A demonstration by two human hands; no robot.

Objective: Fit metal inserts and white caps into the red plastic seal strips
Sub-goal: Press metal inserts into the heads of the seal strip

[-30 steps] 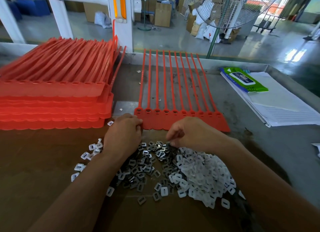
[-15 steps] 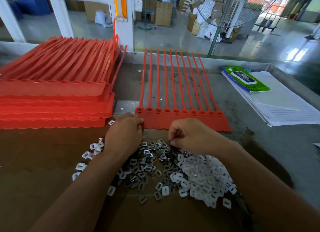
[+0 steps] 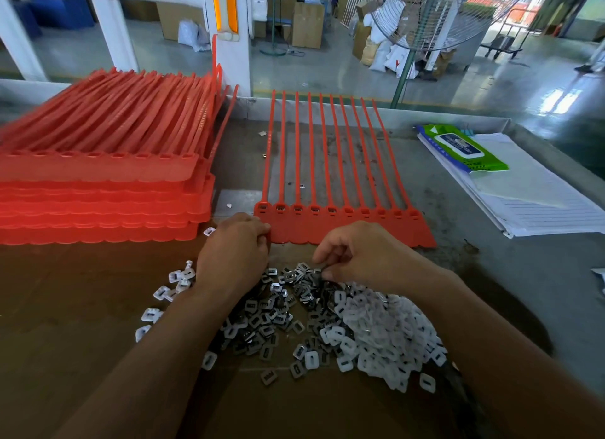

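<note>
The left hand (image 3: 234, 252) curls its fingers round the near left corner of a flat red plastic sheet of ten joined seal strips (image 3: 343, 230), which lies on the grey table (image 3: 491, 275) just beyond both hands. The right hand (image 3: 363, 255) bends its fingers down, tips touching a heap of small dark metal inserts (image 3: 268, 311); whether it pinches one cannot be told. A pile of white plastic caps (image 3: 386, 327) touches that heap's right side.

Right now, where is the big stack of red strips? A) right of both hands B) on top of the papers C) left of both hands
C: the stack of red strips sits left of the left hand; the papers lie far right, under a green packet.
</note>
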